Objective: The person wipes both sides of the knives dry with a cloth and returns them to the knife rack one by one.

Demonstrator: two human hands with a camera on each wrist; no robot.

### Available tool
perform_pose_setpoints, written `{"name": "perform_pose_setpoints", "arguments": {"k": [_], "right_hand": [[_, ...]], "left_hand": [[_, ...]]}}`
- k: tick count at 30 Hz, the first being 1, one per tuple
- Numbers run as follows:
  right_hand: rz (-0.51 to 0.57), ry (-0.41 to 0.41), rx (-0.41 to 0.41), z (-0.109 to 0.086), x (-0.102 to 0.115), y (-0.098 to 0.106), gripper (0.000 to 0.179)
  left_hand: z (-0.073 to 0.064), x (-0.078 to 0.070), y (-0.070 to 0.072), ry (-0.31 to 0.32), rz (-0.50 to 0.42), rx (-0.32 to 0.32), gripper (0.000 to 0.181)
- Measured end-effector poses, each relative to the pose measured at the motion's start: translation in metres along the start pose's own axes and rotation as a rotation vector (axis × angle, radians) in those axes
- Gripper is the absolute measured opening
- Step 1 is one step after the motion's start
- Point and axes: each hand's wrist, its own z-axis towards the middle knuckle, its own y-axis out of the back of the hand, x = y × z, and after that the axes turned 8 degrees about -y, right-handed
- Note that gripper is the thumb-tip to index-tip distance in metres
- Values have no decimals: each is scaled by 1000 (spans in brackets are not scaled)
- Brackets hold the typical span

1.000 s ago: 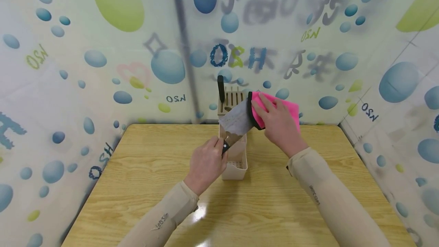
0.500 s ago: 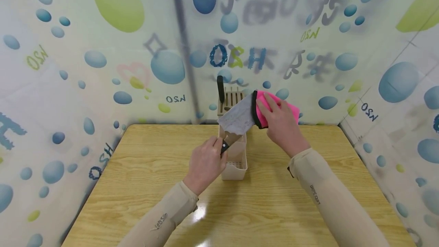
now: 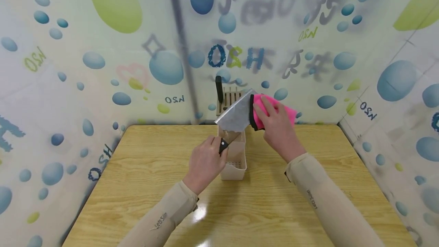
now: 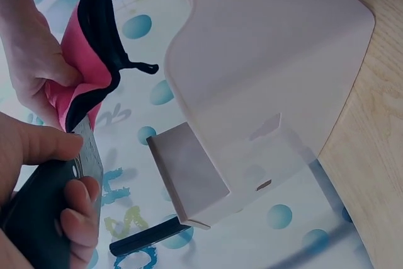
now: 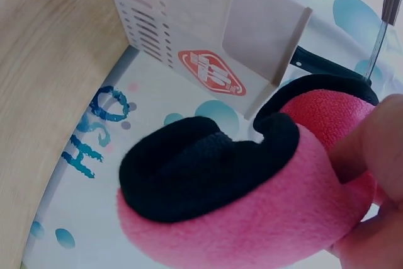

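Observation:
My left hand (image 3: 205, 161) grips the black handle (image 3: 223, 145) of a cleaver with its fingers curled round it. The broad grey blade (image 3: 236, 115) points up and to the right, in front of the knife block. In my right hand (image 3: 279, 129) is a bright pink cloth (image 3: 290, 114) with a black border, pinched over the far end of the blade and hiding that end. The right wrist view shows the pink cloth (image 5: 252, 218) folded into a loop under the fingers. In the left wrist view the thumb (image 4: 53, 146) presses where handle and blade meet.
Behind the cleaver stands a pale knife block (image 3: 233, 170) with slots and a perforated front compartment. A black-handled knife (image 3: 219, 89) stands upright in its back left slot. The wooden table (image 3: 154, 163) meets bubble-patterned walls (image 3: 137, 68) at the back and sides.
The cloth shifts right along the blade, then slightly back left and down. The cleaver tilts a little, so its upper edge shows more. Both hands keep their grip.

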Motion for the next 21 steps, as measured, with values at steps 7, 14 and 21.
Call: {"name": "perform_pose_setpoints", "arguments": {"k": [7,14,21], "right_hand": [[41,-2,-49,-1,6,-2,71],[100,31,-116,-3,15,-4,64],[122,56,-165,-3,27,-2,63]], "left_hand": [[4,-1,-2,32,-63,-27,19],[6,-3,-1,57,-122,-25,23],[11,-2,-1,49,-143,-21,23]]}}
